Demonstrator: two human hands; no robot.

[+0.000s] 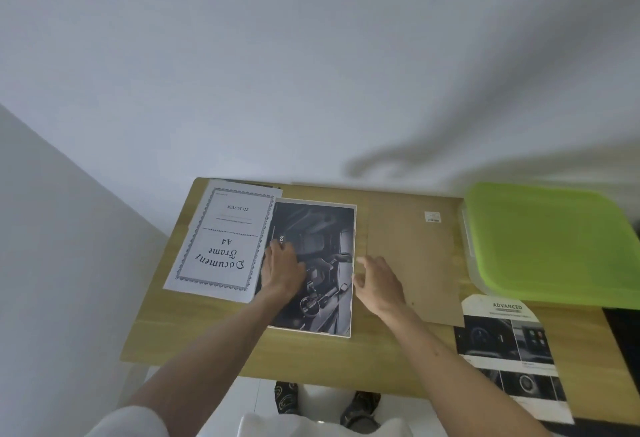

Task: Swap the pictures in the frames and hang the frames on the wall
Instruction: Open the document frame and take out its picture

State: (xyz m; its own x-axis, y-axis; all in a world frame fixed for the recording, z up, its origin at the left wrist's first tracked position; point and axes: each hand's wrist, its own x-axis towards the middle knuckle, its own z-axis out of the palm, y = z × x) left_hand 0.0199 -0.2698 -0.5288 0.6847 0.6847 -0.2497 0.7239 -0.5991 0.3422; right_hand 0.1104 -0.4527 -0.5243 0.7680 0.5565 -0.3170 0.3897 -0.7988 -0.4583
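While the dark picture [313,265] lies flat on the wooden table [242,350], the left hand [281,270] presses on it with straight fingers. The right hand [379,282] touches its right edge, fingers loose, over a brown board [415,256]. A white paper [221,239] lies just left.

The white bordered paper sheet [221,241], lying upside down to the camera, reads "Document Frame A4" and "21x29.7CM". The dark glossy car-interior print [322,263] shows the white letters "RO". The curled brochure page [509,343] is headed "ADVANCED". Smaller print is illegible.
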